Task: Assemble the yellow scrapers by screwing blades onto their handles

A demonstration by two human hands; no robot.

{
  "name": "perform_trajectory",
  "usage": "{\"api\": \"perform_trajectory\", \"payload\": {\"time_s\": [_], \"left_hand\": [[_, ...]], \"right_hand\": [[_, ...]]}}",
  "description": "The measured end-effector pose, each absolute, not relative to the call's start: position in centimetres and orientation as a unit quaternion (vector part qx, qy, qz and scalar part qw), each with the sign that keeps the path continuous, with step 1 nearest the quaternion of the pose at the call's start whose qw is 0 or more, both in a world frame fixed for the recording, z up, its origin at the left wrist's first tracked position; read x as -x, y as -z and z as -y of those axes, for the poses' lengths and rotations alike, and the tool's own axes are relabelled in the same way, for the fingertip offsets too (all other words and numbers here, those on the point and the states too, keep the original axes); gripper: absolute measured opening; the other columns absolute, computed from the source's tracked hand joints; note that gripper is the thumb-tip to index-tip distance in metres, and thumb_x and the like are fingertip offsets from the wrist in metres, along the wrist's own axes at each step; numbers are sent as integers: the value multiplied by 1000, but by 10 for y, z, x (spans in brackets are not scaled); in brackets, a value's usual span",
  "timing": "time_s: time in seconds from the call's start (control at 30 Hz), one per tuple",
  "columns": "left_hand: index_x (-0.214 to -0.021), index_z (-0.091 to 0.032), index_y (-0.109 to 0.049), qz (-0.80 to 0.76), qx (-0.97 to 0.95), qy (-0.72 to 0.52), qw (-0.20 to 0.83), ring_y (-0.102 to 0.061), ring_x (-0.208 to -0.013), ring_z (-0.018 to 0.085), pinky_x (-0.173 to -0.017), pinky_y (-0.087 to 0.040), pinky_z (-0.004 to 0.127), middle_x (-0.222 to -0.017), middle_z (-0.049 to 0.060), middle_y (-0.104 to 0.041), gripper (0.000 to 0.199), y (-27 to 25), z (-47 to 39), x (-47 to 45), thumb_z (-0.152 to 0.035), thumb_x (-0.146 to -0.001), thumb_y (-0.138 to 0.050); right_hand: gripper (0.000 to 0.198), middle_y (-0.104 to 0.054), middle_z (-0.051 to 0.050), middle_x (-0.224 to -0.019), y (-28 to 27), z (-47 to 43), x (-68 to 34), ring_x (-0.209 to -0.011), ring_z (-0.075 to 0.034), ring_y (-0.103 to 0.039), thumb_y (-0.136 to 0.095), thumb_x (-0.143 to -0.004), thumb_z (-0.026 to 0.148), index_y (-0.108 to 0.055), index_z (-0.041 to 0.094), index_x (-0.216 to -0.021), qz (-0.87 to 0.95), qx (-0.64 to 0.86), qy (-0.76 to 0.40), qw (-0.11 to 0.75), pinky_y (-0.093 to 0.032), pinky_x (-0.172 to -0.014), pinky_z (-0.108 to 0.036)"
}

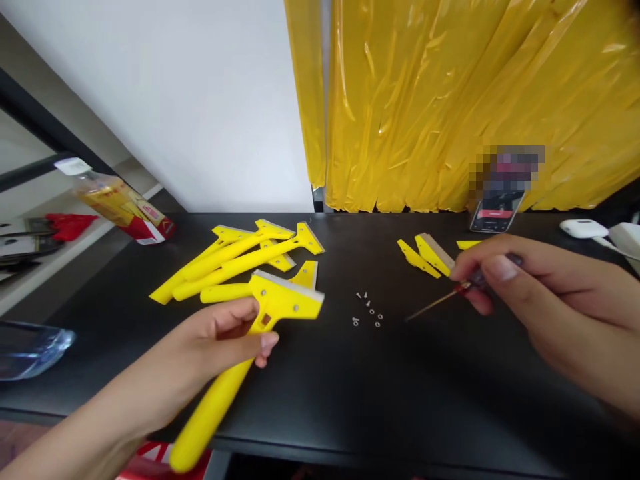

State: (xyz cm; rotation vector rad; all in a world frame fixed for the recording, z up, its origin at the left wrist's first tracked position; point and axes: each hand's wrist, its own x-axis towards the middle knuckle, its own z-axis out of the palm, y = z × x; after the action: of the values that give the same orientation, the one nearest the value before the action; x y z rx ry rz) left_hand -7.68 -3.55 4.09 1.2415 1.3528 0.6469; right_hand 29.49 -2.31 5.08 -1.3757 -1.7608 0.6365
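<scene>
My left hand [220, 340] is closed round the neck of a yellow scraper [215, 407], its head up with two screws showing and a metal blade along the top edge. In my right hand [540, 300] is a screwdriver [435, 303], its thin shaft pointing left and down above the black table. Between the hands lie several small screws and nuts [370, 311]. Behind my left hand, several more yellow scrapers [240, 257] rest in an overlapping pile. Loose yellow head plates [419, 259] and a blade lie beyond my right fingertips, and one more yellow piece [469, 245] is partly hidden.
On the left, a drink bottle [123, 203] stands tilted in view near a shelf, and a clear bottle [35, 350] lies nearer. A phone [497, 207] leans against the yellow plastic sheet [425, 100]. White earbud case [584, 229] and cable sit at right on the black table [320, 400].
</scene>
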Motion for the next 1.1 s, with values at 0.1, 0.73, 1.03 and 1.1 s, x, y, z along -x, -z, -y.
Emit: {"api": "perform_trajectory", "payload": {"time_s": [0.1,0.73,1.03,1.1], "left_hand": [[-98,-22,-68,-524,-406,-252,705,-58,-55,13,-53,-49,21,-65,-3,-63,23,-38,31,50,-45,-95,-74],[-91,-20,-59,-409,-322,-235,821,-45,-49,7,-46,-44,18,-65,-4,-51,25,-1,5,7,-41,-100,-70],[-91,-21,-59,-402,-313,-217,833,-41,-48,7,-46,-39,17,-60,-6,-48,26,0,3,8,-43,-101,-68],[-90,-21,-59,-405,-307,-214,834,-41,-47,7,-46,-39,18,-61,-5,-49,27,-1,4,9,-44,-100,-68]], "right_hand": [[28,-67,-1,-75,-44,19,-286,-72,-18,-60,-58,-105,51,-76,30,-99,674,502,-304,449,-48,-63,-29],[17,-68,-1,-90,-11,24,-280,-73,-18,-68,-57,-105,28,-61,35,-119,742,464,-247,415,-55,-63,-31],[37,-70,-4,-92,-14,23,-280,-83,-25,-72,-57,-99,16,-54,36,-130,800,378,-261,386,-58,-68,-38],[40,-70,-5,-95,-12,23,-281,-87,-26,-72,-56,-99,14,-54,36,-132,797,377,-265,391,-58,-72,-41]]}}
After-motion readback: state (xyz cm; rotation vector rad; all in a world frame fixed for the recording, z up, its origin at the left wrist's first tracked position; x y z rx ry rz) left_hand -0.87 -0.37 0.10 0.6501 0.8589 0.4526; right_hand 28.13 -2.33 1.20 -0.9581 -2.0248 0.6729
